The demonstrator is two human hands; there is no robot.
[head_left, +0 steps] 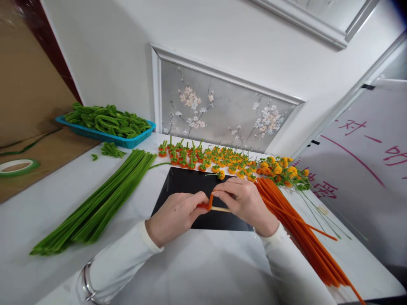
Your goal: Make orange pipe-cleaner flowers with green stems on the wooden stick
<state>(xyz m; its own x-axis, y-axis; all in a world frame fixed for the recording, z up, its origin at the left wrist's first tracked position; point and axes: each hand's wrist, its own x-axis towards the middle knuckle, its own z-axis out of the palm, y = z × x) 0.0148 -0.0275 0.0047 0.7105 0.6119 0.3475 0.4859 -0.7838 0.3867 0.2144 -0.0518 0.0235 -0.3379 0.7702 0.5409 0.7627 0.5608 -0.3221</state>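
Above a black mat (178, 186), my left hand (178, 214) pinches an orange pipe cleaner (210, 201) against a thin pale wooden stick (221, 209). The pipe cleaner bends upward at the stick, and the fingers of my right hand (241, 201) are closed on its raised end. The stick runs to the right beneath my right hand, where its far end is hidden. Just behind my right hand, one small yellow-orange pipe-cleaner flower (221, 175) with a green stem lies on the mat's back edge.
Green pipe cleaners (98, 203) lie bundled at left, orange ones (299, 228) at right. Behind the mat stand rows of small orange pumpkin-like pieces (192, 163), beside a pile of yellow flowers (280, 167). A blue basket (127, 142) holds green pieces; green tape (32, 171) lies far left.
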